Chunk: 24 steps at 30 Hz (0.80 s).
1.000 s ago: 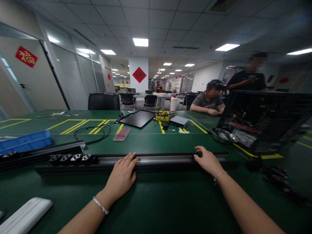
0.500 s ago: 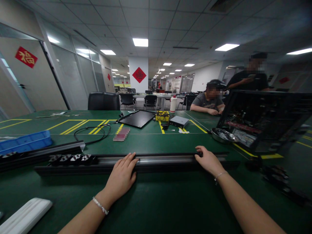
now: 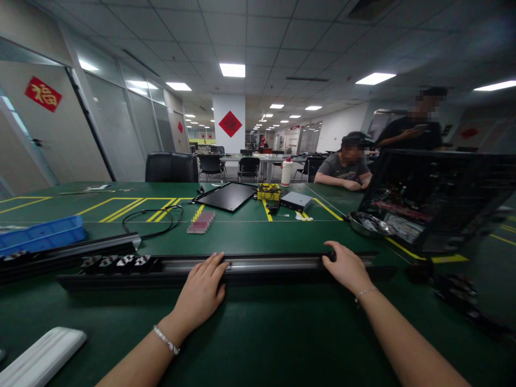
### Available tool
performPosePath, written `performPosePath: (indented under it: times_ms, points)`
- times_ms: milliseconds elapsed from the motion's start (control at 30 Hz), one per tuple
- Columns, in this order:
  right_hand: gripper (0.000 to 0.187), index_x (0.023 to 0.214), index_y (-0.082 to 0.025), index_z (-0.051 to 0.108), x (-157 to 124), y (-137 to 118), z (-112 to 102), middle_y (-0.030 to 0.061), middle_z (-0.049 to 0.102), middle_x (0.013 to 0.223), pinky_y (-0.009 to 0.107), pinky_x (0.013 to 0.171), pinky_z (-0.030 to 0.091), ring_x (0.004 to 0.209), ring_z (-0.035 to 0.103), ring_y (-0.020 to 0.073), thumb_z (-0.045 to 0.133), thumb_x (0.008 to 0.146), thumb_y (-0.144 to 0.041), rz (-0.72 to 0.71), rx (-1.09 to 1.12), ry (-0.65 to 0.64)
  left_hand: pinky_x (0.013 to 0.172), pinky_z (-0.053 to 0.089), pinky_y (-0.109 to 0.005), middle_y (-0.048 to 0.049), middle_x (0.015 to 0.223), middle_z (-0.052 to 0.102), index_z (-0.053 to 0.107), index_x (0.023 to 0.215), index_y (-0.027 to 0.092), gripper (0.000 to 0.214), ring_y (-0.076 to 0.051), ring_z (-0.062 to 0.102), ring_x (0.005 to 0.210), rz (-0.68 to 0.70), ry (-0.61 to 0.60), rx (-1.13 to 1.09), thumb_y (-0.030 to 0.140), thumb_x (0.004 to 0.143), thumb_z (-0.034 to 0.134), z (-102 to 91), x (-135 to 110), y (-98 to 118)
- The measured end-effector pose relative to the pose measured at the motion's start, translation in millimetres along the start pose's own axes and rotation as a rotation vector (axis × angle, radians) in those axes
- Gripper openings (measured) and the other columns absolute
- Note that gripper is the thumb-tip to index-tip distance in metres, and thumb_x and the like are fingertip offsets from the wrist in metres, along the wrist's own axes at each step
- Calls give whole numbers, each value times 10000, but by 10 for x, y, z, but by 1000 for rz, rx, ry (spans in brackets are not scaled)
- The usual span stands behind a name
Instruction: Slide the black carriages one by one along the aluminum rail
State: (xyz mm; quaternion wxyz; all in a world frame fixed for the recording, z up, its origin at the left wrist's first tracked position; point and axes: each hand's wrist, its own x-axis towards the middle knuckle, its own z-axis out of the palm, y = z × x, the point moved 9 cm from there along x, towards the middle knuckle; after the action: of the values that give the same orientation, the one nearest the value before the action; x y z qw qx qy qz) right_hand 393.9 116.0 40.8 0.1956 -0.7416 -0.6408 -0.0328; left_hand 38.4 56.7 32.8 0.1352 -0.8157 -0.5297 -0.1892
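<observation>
A long black rail [image 3: 274,265] with a silvery channel lies across the green table [image 3: 258,333] in front of me. My left hand [image 3: 201,293] rests on its near edge, fingers stretched flat over the rail. My right hand [image 3: 346,266] lies further right on the same rail, its fingers curled over the top. Several small black-and-white parts [image 3: 116,262] sit in the rail's left section.
A second dark rail [image 3: 68,250] and a blue tray [image 3: 42,234] lie at the left, a white bar [image 3: 40,357] at the near left corner. An open computer case [image 3: 439,199] and a metal bowl [image 3: 368,224] stand at the right. Two people [image 3: 346,166] are beyond the table.
</observation>
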Motion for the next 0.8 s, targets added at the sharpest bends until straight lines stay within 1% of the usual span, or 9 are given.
performPosePath:
  times_ms: [100, 233, 400, 600, 800]
  points:
    - [418, 1161, -214, 510, 5, 30, 20, 86, 616, 1098, 394, 878, 392, 1015, 560, 255, 457, 770, -352, 21, -3, -23, 1013, 351, -436, -70, 1392, 435, 496, 1220, 235, 461, -240, 382, 1281, 4, 9, -11, 192, 762, 472, -11, -1, 6]
    - [412, 1142, -224, 513, 23, 69, 36, 65, 623, 1100, 376, 862, 403, 1022, 557, 250, 467, 757, -363, 32, 54, -46, 1018, 347, -434, -66, 1398, 427, 493, 1221, 239, 461, -238, 373, 1287, -3, -4, -7, 197, 762, 475, 7, -2, -1]
    - [405, 1144, -225, 503, 30, 86, 35, 56, 625, 1105, 383, 851, 408, 1024, 555, 254, 451, 763, -349, 50, 85, -80, 1017, 346, -441, -66, 1410, 411, 480, 1230, 241, 464, -238, 359, 1296, -6, -18, -11, 200, 769, 472, 32, -2, -15]
    - [398, 1144, -223, 498, 24, 80, 30, 57, 622, 1112, 390, 859, 404, 1034, 550, 256, 444, 766, -333, 54, 94, -85, 1029, 332, -442, -66, 1419, 397, 469, 1242, 239, 467, -236, 344, 1305, 2, -19, -8, 207, 776, 467, 42, -6, -24]
    - [389, 1140, -224, 499, 50, 122, 64, 55, 625, 1101, 374, 866, 405, 1033, 550, 250, 465, 762, -310, 42, 121, -72, 1017, 346, -436, -68, 1397, 428, 491, 1224, 237, 464, -237, 374, 1286, 5, -7, -2, 191, 763, 474, 17, -7, -11]
